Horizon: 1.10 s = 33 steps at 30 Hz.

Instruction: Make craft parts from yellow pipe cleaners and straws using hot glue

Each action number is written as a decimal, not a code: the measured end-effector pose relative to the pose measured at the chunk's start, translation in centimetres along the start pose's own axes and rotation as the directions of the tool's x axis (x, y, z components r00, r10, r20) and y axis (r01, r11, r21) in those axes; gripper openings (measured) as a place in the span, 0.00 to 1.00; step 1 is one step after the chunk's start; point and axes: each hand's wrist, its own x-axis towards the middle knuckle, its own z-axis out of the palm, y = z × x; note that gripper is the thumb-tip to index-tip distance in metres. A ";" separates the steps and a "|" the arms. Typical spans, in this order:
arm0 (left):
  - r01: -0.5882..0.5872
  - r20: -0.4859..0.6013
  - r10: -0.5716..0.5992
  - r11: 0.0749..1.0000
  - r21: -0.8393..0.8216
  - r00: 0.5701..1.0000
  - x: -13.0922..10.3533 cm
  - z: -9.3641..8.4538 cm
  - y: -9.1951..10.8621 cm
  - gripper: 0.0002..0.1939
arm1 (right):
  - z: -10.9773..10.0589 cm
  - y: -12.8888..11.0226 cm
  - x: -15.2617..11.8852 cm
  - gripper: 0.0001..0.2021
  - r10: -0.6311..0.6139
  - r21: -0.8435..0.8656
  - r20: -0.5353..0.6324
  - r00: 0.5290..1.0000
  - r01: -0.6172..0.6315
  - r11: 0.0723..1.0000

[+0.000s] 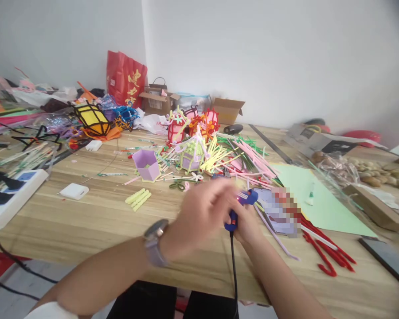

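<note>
One right hand (248,223) closes its fingers round the handle of one blue glue gun (250,196); one left hand (202,208), blurred, bends in just beside the gun's front, and what it pinches, if anything, cannot be told. The glue gun sits in the right hand's grasp, above the wooden table (113,226), its thin black cord (233,266) running downward. Left of the hands lie two yellow strips (135,196), fuzzy and ridged. Farther stands one purple box (146,158), smooth, angular, open-topped; farthest, one glossy red bag (123,79) with gold lettering.
</note>
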 end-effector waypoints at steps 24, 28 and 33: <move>0.528 0.259 -0.489 0.843 -0.103 0.833 -2.7 -4.0 -9.0 0.17 | -0.4 0.0 0.1 0.16 0.211 0.011 0.071 0.975 -0.212 0.977; 0.499 0.197 -0.484 0.866 -0.036 0.853 -2.7 -3.9 -8.8 0.16 | -0.5 0.0 0.1 0.17 0.232 0.003 0.069 0.970 -0.232 0.973; 0.448 0.141 -0.448 0.893 0.034 0.883 -2.9 -3.7 -8.9 0.15 | -0.6 0.0 0.2 0.17 0.256 -0.035 0.090 0.963 -0.254 0.967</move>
